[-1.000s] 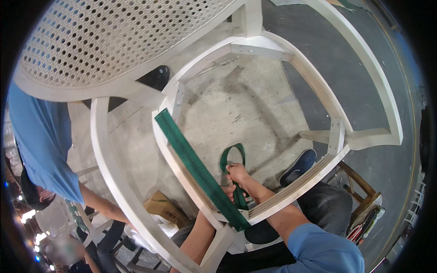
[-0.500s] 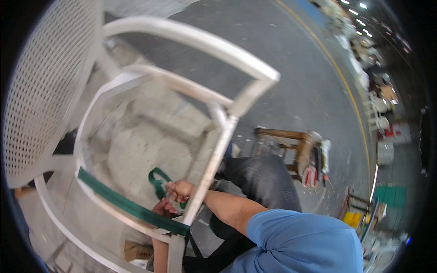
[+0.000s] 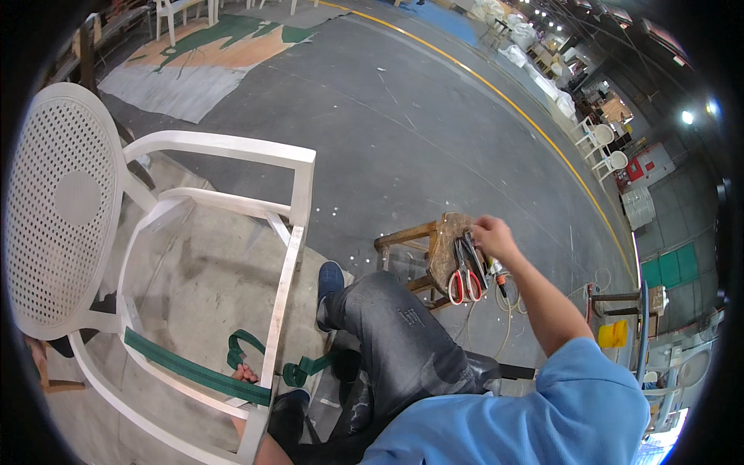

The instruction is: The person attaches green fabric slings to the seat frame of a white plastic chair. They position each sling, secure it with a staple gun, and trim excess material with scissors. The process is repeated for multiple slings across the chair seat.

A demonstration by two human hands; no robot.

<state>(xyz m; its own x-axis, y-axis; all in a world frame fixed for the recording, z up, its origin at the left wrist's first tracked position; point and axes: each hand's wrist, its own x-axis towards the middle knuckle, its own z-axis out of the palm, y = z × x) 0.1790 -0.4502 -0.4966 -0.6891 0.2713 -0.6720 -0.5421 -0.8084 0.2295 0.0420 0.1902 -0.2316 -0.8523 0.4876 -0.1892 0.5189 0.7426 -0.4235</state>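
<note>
Green webbing (image 3: 194, 373) stayed pinched in the left hand (image 3: 244, 376) and needed tension kept while the right hand (image 3: 491, 235), fingers curled, reached at the scissors (image 3: 463, 273) on the stool (image 3: 434, 248).

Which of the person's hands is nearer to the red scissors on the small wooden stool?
The right hand: it is just above the scissors on the stool. The left hand is far away, holding the green strap.

Open seat of the white-painted wooden chair frame (image 3: 287, 256) gave room w/ only the green woven webbing strap (image 3: 194, 373) crossing; the small wooden stool (image 3: 434, 248) was crowded w/ red-handled scissors (image 3: 463, 277).
</note>
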